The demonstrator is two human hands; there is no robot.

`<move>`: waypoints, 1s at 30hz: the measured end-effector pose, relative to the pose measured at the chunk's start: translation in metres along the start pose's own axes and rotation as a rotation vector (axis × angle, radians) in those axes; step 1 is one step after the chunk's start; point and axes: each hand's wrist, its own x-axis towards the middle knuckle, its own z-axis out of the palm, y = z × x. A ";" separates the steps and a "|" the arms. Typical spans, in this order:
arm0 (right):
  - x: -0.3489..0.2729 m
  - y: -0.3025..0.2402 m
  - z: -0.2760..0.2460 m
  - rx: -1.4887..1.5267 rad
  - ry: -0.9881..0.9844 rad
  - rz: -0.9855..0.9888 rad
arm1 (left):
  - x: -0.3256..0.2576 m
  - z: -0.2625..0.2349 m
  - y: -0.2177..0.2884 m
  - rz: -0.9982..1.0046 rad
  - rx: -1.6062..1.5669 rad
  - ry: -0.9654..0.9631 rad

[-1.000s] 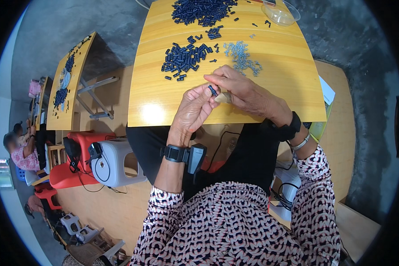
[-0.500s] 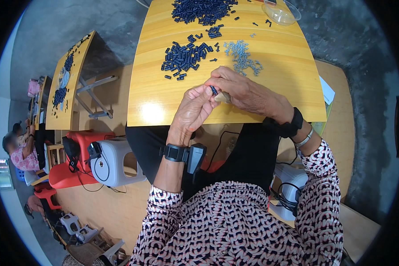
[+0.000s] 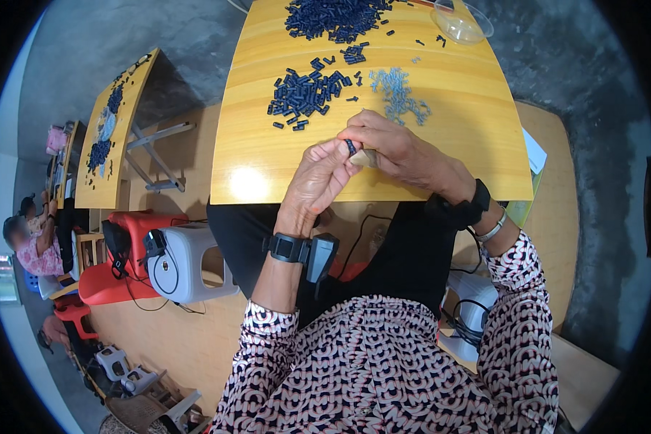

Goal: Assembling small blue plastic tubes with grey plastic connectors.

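Observation:
Over the near edge of the wooden table [image 3: 267, 177], my two hands meet. My left hand [image 3: 318, 173] pinches a small black plastic piece [image 3: 351, 147] between thumb and fingers. My right hand [image 3: 401, 152] closes on the same piece from the other side, its fingers bent over it. A beige covering [image 3: 367, 158] sits at my right thumb. Just beyond the hands lie a pile of small black plastic pieces [image 3: 304, 94] and, to its right, a scatter of small silvery-grey parts [image 3: 394, 94]. The far end of the held piece is hidden by my fingers.
At the table's far side are a bigger heap of black pieces [image 3: 336, 18] and a clear plastic bowl [image 3: 459, 27]. Left of me stand a white stool [image 3: 184, 267], a red chair [image 3: 116, 282] and another table [image 3: 98, 184]. A person in pink [image 3: 40, 253] sits farther left.
The view has shifted a little, so the table's piles appear slightly farther right. Both hands stay together on the small black piece, with hardly any change in grip.

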 end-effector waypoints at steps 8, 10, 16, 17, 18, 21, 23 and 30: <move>-0.003 0.001 0.002 -0.014 0.057 -0.019 | 0.002 -0.004 0.000 -0.012 -0.033 -0.047; -0.003 0.003 0.003 -0.018 0.066 -0.012 | 0.003 -0.004 0.000 -0.008 -0.076 -0.070; -0.002 0.004 0.005 -0.073 0.077 -0.016 | 0.003 -0.002 0.000 -0.007 -0.070 -0.033; -0.002 0.005 0.006 -0.080 0.083 -0.020 | 0.003 -0.001 0.000 -0.006 -0.066 -0.019; -0.002 0.006 0.007 -0.087 0.089 -0.024 | 0.003 0.000 0.000 -0.004 -0.063 -0.005; -0.001 0.007 0.008 -0.095 0.090 -0.048 | 0.002 0.002 0.001 -0.035 -0.032 0.012; 0.000 0.005 0.007 -0.067 0.081 -0.047 | 0.002 -0.001 0.002 -0.033 -0.051 -0.030; 0.002 -0.002 0.004 -0.121 0.153 0.009 | 0.006 -0.003 0.002 -0.063 -0.050 -0.054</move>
